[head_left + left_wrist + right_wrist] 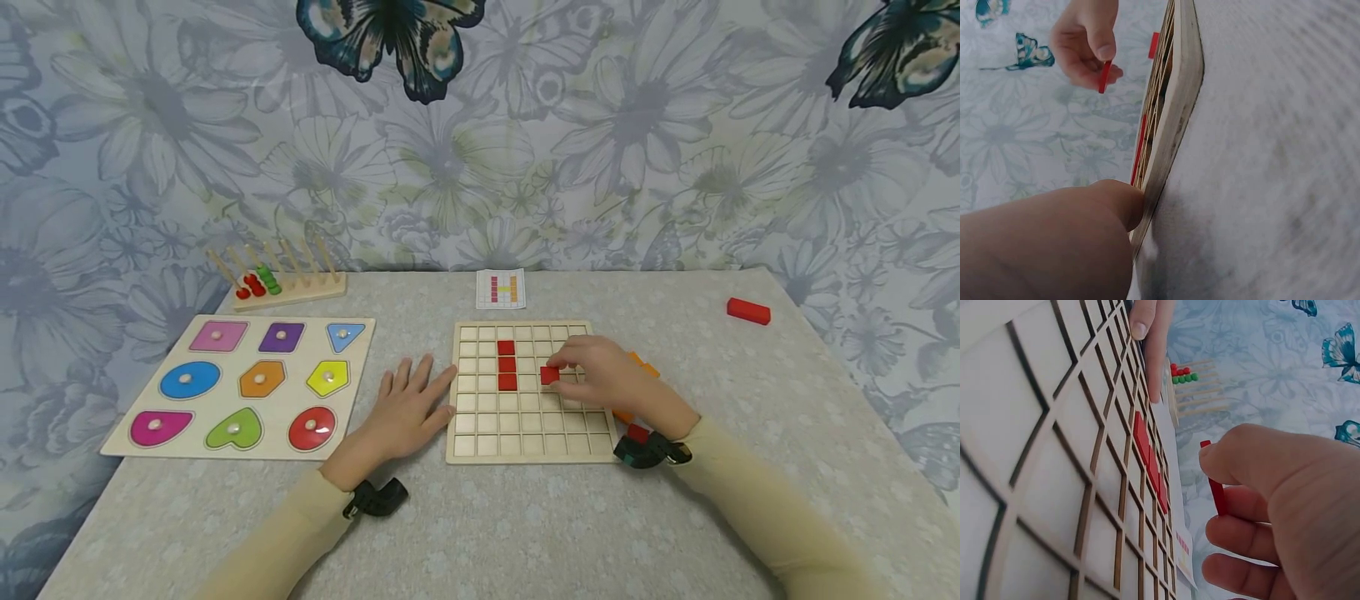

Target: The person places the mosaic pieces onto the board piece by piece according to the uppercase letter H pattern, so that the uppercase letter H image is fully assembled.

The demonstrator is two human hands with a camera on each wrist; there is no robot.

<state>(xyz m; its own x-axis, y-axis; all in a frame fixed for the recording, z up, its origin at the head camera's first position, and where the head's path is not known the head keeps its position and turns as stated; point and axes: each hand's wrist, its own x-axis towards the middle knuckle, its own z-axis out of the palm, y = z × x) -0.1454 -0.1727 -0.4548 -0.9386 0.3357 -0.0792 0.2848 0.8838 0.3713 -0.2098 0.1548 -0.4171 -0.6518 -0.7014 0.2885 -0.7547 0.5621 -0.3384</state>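
Observation:
A square wooden grid board (480, 425) lies on the table, with three red square tiles (507, 364) set one below another in a column. My right hand (611, 379) is over the right part of the board and pinches another red tile (1215, 481) between thumb and fingers. In the right wrist view this tile is held on edge, raised off the grid. My left hand (405, 408) lies with spread fingers at the board's left edge, its thumb and forefinger touching the rim. The left wrist view shows the left thumb (1119, 200) against the board's side.
Orange tiles (643, 364) and a red tile (637, 433) lie right of the board, partly behind my right arm. A pattern card (501, 289) is behind the board. Left are a shape puzzle (277, 433) and a peg stand with beads (300, 292). A red block (748, 311) sits far right.

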